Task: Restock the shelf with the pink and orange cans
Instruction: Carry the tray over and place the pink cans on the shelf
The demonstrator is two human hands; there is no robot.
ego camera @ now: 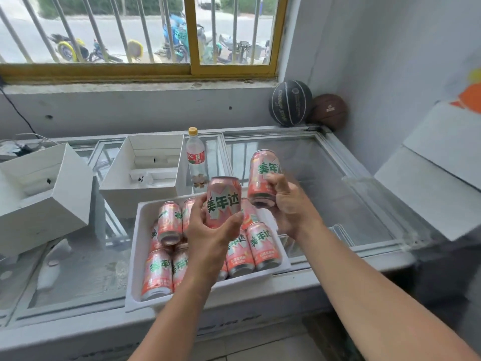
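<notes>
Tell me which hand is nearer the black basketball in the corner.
Right. The right hand, holding a pink can, is in front of the black basketball; the left hand, holding another pink can, is further left and nearer the person.

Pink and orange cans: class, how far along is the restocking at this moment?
Done: no stocked shelf is in view, so cannot tell. In hand: the left hand grips one pink and orange drink can, the right hand a second can, above the white foam tray. Left: several more cans lie in that tray.
</notes>
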